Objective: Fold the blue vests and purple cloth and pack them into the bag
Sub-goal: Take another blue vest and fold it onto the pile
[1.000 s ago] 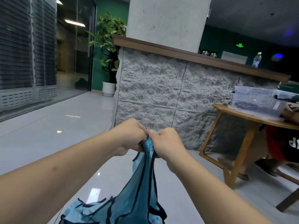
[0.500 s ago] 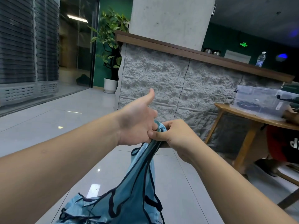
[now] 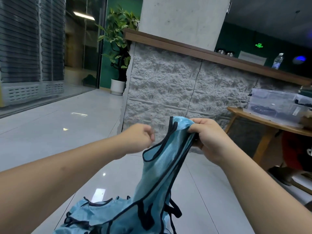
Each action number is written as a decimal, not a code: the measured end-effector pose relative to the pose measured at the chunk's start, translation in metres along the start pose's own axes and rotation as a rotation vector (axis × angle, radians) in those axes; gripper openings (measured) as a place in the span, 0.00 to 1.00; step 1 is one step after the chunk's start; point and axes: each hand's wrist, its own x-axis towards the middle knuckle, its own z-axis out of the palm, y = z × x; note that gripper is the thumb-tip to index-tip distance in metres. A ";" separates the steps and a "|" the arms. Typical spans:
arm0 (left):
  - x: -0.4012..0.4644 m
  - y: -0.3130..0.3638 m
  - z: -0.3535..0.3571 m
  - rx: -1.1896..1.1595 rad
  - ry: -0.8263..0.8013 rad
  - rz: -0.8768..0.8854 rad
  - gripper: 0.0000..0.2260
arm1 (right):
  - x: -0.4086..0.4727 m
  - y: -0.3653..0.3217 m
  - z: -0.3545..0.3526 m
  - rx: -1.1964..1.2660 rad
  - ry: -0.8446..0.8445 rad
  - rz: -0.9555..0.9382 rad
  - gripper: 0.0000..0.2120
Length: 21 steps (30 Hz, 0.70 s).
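**Blue vest hanging from one hand, waiting to be spread**

Blue mesh is hanging in front of the person: one blue vest (image 3: 162, 166), edged in black binding, is dangling from the right hand (image 3: 209, 139), whose fingers are curling round a bunched shoulder strap and pinching it tight. The vest's lower part is trailing down into a heap of more blue vests (image 3: 94, 215) lying at the bottom of the view. The left hand (image 3: 140, 139) is hovering just beside the fabric, blurred, fingers loosely curled and gripping nothing that can be made out.

Judging from this, the step in hand is sorting out one vest so it can be folded. To do it well, the left hand is probably best taking the other shoulder strap, the dark-edged loop (image 3: 152, 154) nearest it, so both hands are holding matching corners and the panel is falling flat. Lifting higher should be freeing the hem from the pile, since the black binding looks apt to snag on its neighbours.

Neither the purple cloth nor the bag is showing in this view.
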 end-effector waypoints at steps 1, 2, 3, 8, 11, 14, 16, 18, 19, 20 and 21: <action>0.000 -0.009 0.003 0.054 -0.070 0.006 0.13 | 0.000 0.001 -0.003 0.006 -0.010 -0.003 0.16; 0.000 -0.016 0.005 0.100 -0.140 0.014 0.13 | 0.000 0.001 -0.006 0.008 -0.017 -0.004 0.16; 0.000 -0.021 0.007 0.138 -0.187 0.030 0.15 | 0.001 0.002 -0.007 0.008 -0.022 -0.004 0.15; 0.005 -0.035 0.019 0.225 -0.325 0.138 0.26 | 0.003 0.006 -0.008 0.008 -0.061 -0.018 0.16; 0.006 -0.033 0.026 0.308 -0.354 0.190 0.27 | 0.003 0.007 -0.007 -0.002 -0.100 -0.033 0.14; 0.002 -0.032 0.034 0.442 -0.385 0.206 0.18 | 0.005 0.009 -0.007 0.016 -0.117 -0.043 0.14; 0.004 -0.036 0.040 0.617 -0.414 0.183 0.11 | 0.005 0.008 -0.009 0.031 -0.115 -0.055 0.14; 0.005 -0.041 0.043 0.782 -0.441 0.145 0.11 | 0.006 0.005 -0.011 0.036 -0.106 -0.066 0.14; 0.005 -0.043 0.041 0.815 -0.444 0.126 0.13 | 0.006 0.004 -0.012 0.027 -0.092 -0.070 0.14; 0.004 -0.045 0.039 0.818 -0.446 0.112 0.13 | 0.007 0.004 -0.014 0.014 -0.071 -0.071 0.13; 0.004 -0.047 0.034 0.803 -0.442 0.104 0.12 | 0.007 0.005 -0.016 -0.012 -0.042 -0.067 0.13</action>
